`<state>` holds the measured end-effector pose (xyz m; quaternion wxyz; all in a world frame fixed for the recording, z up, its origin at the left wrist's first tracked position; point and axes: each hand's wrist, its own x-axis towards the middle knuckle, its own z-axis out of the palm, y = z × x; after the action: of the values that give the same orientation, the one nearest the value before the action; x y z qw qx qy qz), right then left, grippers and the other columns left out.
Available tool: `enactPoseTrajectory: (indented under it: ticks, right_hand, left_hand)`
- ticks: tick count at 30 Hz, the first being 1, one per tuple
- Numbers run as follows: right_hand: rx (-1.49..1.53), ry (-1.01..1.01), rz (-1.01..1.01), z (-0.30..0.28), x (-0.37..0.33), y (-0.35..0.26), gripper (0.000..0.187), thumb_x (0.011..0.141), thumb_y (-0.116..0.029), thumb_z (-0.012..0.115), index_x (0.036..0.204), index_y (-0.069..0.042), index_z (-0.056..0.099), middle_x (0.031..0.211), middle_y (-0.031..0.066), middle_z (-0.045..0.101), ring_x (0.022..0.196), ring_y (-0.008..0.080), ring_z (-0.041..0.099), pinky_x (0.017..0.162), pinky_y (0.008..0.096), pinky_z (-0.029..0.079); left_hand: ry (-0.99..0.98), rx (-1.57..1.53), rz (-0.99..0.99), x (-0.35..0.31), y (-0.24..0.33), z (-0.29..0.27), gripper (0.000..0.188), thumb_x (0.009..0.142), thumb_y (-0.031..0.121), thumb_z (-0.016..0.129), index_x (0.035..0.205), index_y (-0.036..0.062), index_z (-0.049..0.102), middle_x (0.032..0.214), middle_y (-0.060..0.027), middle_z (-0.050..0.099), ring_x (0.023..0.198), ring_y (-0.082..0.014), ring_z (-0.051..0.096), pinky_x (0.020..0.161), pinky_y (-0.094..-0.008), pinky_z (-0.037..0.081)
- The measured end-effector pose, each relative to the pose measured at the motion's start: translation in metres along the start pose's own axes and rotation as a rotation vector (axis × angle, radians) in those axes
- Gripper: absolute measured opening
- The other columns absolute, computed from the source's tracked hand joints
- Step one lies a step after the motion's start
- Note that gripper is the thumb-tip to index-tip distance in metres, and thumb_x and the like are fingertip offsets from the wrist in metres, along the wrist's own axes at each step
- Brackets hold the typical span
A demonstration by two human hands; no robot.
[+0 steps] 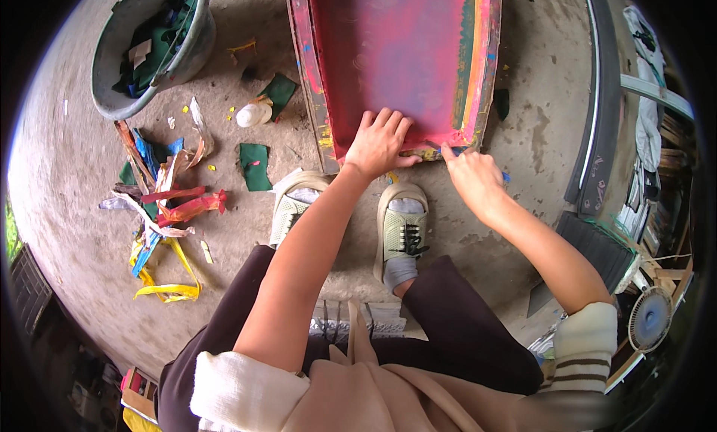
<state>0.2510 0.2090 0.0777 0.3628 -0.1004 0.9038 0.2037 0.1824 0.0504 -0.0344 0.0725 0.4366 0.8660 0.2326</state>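
Note:
A paint-smeared screen-printing frame (324, 137) lies in front of my feet, its mesh (388, 51) stained pink and purple. My left hand (379, 142) rests on the frame's near end, fingers spread over the mesh and thumb along the rim. At the near right corner, my right hand (478, 176) is closed around a slim blue tool (507, 177). Blue shows at both sides of that hand; the rest is hidden by my fingers, so its exact kind cannot be made out. The index finger points at the corner, touching or very near it.
Torn strips of coloured tape (168, 200) lie in a pile at left. Near them are a white bottle-like container (255, 114) and green scraps (255, 167). A grey bucket (179, 70) holds dark scraps. A long black panel (596, 133) and a fan (650, 318) stand at right.

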Motion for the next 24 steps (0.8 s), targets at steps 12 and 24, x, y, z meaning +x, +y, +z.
enactPoseTrajectory:
  ticks: [12, 24]
  right_hand:
    - [0.577, 0.033, 0.213, 0.029, -0.004, -0.004, 0.025, 0.095, -0.019, 0.041, 0.112, -0.002, 0.046, 0.072, 0.0242, 0.062, 0.07, 0.0416, 0.063, 0.062, 0.0515, 0.052]
    - [0.856, -0.064, 0.214, 0.017, -0.001, 0.009, 0.028, 0.097, -0.021, 0.036, 0.105, 0.003, 0.049, 0.073, 0.0268, 0.061, 0.078, 0.0445, 0.062, 0.068, 0.0528, 0.05]
  left_hand:
    - [-0.015, 0.021, -0.019, 0.002, 0.002, 0.001, 0.069, 0.065, 0.059, 0.067, 0.108, 0.0072, 0.055, 0.101, -0.0048, 0.052, 0.101, -0.0212, 0.047, 0.083, -0.0397, 0.037]
    - [-0.043, 0.064, -0.011, 0.002, 0.002, 0.003, 0.07, 0.068, 0.062, 0.063, 0.115, 0.0105, 0.055, 0.101, -0.0038, 0.053, 0.1, -0.0209, 0.047, 0.083, -0.0412, 0.037]
